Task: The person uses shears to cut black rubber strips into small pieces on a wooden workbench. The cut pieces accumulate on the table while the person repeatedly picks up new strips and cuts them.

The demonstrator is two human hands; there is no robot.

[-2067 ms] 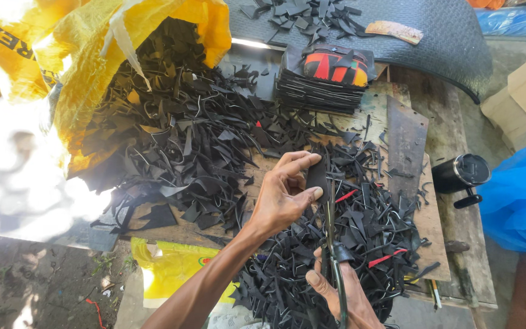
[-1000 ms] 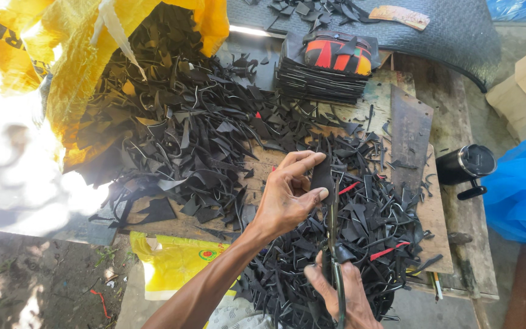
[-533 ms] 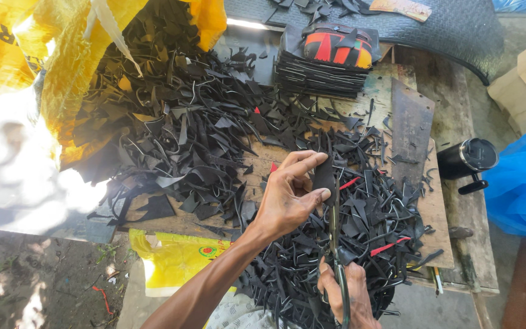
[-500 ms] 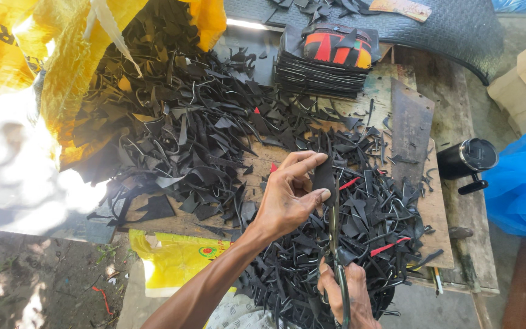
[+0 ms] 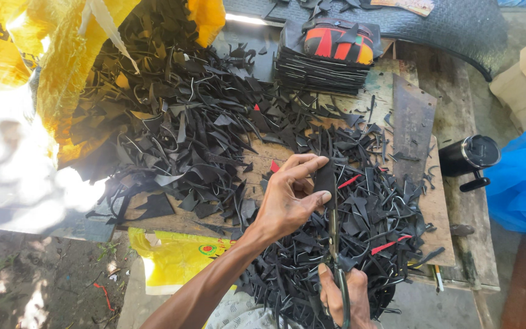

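My left hand (image 5: pixel 288 196) pinches a small black rubber piece (image 5: pixel 324 178) between thumb and fingers above a wooden workbench (image 5: pixel 433 210). Long scissors (image 5: pixel 335 244) run up from my right hand (image 5: pixel 343 298), which grips their handles at the bottom edge; the blades meet the rubber piece. A heap of black offcuts (image 5: pixel 360 244) lies under and around both hands, with a few red strips (image 5: pixel 385 246) among them.
A bigger pile of black scraps (image 5: pixel 178 128) spills from a yellow sack (image 5: pixel 62 79) at the left. A stack of cut black pieces (image 5: pixel 327 58) with a red and yellow one on top sits at the back. A black flask (image 5: pixel 469 157) lies right, by blue plastic sheeting (image 5: pixel 525 183).
The view has drifted slightly. My right hand has slid lower in the picture with the scissors. My left hand keeps its pinch on the rubber piece in the same spot.
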